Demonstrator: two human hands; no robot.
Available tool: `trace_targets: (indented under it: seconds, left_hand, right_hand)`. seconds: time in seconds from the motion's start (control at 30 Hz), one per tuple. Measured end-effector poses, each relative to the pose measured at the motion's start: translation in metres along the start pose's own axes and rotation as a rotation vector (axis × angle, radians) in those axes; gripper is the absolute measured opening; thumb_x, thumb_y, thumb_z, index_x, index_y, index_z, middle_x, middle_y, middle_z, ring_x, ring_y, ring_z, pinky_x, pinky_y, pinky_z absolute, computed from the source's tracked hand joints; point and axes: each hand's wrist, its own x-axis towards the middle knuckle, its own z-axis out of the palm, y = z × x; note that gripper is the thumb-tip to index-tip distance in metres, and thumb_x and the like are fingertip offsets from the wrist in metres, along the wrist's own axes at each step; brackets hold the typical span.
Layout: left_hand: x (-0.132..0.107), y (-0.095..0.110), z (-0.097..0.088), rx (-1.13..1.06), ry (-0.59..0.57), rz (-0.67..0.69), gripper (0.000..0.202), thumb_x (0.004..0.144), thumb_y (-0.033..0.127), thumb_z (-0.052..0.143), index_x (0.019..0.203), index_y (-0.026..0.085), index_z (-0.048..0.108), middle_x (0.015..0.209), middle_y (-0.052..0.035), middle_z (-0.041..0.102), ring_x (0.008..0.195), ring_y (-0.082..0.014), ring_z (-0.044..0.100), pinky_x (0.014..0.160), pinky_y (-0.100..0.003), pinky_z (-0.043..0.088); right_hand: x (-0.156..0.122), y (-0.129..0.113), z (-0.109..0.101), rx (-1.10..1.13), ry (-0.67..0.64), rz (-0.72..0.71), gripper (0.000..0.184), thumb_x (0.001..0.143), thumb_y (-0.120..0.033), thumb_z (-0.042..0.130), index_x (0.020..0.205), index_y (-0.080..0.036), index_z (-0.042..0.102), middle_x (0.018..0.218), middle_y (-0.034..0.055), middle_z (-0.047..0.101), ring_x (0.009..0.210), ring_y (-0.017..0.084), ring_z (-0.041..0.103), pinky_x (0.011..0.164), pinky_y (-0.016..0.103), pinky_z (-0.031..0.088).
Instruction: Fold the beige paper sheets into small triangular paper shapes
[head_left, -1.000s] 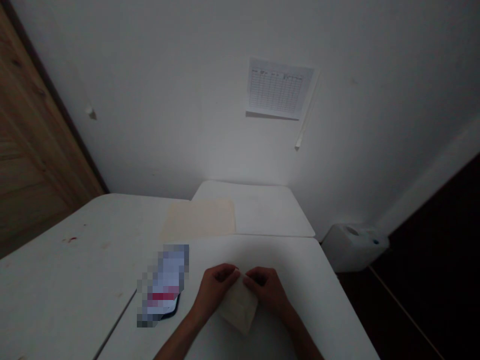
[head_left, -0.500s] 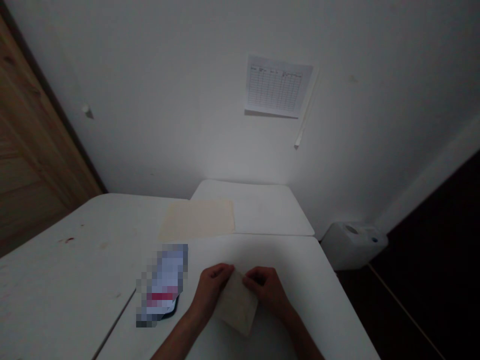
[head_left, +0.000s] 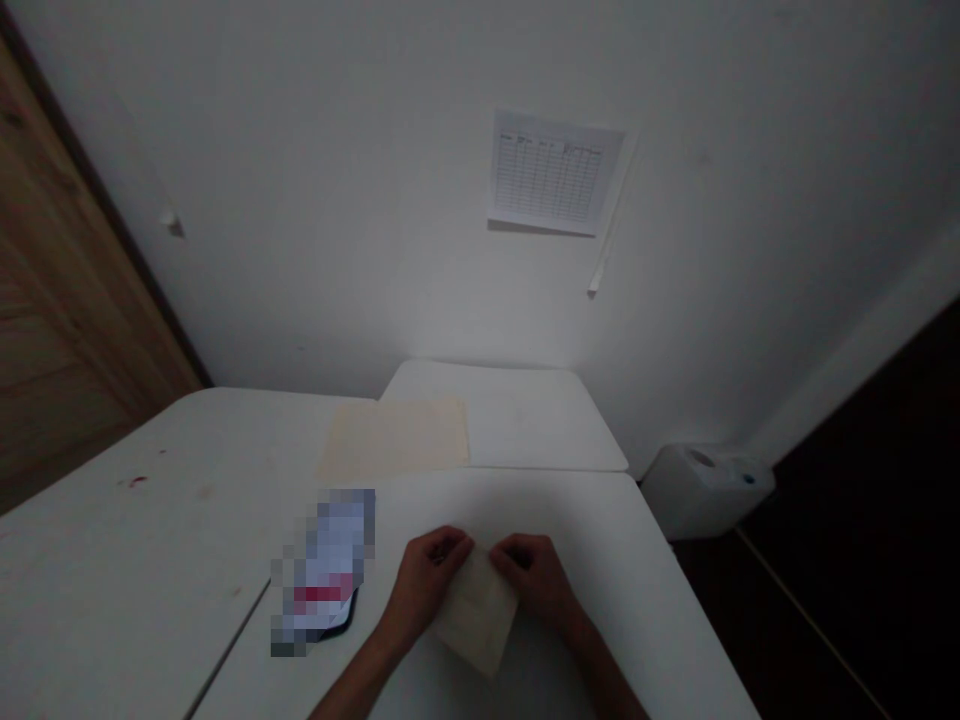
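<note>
A folded piece of pale beige paper (head_left: 480,615) is held between my two hands, low over the white table (head_left: 622,600). My left hand (head_left: 431,572) pinches its upper left edge, thumb and fingertips pressed together. On the other side, my right hand (head_left: 534,575) grips the upper right edge with thumb and curled fingers. The paper's lower corner points down toward me. Farther back lies a flat beige sheet (head_left: 397,437). To the left of my left hand rests a phone (head_left: 330,570), its screen blurred out.
A white board or second tabletop (head_left: 536,415) meets the table at the wall. On the wall hangs a printed table sheet (head_left: 555,175). A white plastic box (head_left: 705,490) stands beyond the right edge, and a wooden door (head_left: 60,250) is at the left.
My fingertips have shifted slightly along the paper's top edge, the left ones a little to the right. The paper stays in both hands and in nearly the same place.
</note>
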Motion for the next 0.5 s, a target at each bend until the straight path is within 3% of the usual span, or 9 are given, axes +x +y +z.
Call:
trace_targets:
  seconds: [0.17, 0.27, 0.37, 0.5]
  left_hand:
    - [0.001, -0.001, -0.001, 0.054, 0.036, 0.026, 0.03, 0.081, 0.046, 0.057, 0.073, 0.018, 0.065, 0.068, -0.0016, 0.065, 0.064, -0.0183, 0.06, 0.057, -0.025, 0.044]
    - [0.0, -0.004, -0.001, 0.207, 0.115, 0.084, 0.027, 0.083, 0.044, 0.056, 0.082, 0.019, 0.066, 0.072, -0.0014, 0.066, 0.061, -0.0176, 0.059, 0.057, -0.027, 0.046]
    - [-0.004, -0.007, -0.001, 0.396, 0.204, 0.313, 0.021, 0.087, 0.036, 0.055, 0.095, 0.021, 0.065, 0.09, -0.0049, 0.066, 0.077, -0.0201, 0.063, 0.072, -0.032, 0.051]
    - [-0.013, -0.008, 0.001, 0.546, 0.077, 0.57, 0.021, 0.088, 0.027, 0.054, 0.107, 0.022, 0.063, 0.111, -0.0098, 0.061, 0.102, -0.0233, 0.059, 0.088, -0.038, 0.051]
  right_hand:
    - [0.0, 0.001, -0.004, -0.07, 0.016, -0.031, 0.021, 0.08, -0.031, 0.062, 0.073, -0.015, 0.072, 0.068, 0.0037, 0.069, 0.063, 0.016, 0.062, 0.058, 0.023, 0.045]
    - [0.001, 0.002, -0.003, -0.131, 0.045, -0.032, 0.022, 0.08, -0.032, 0.062, 0.072, -0.015, 0.073, 0.067, 0.0036, 0.07, 0.062, 0.016, 0.062, 0.057, 0.023, 0.045]
    - [0.001, 0.002, -0.002, -0.217, 0.095, -0.027, 0.024, 0.082, -0.034, 0.061, 0.072, -0.016, 0.073, 0.067, 0.0038, 0.07, 0.062, 0.017, 0.063, 0.058, 0.024, 0.045]
    - [0.002, 0.004, -0.003, -0.387, 0.146, -0.014, 0.024, 0.084, -0.036, 0.058, 0.075, -0.019, 0.074, 0.07, 0.0039, 0.071, 0.063, 0.017, 0.063, 0.062, 0.026, 0.045]
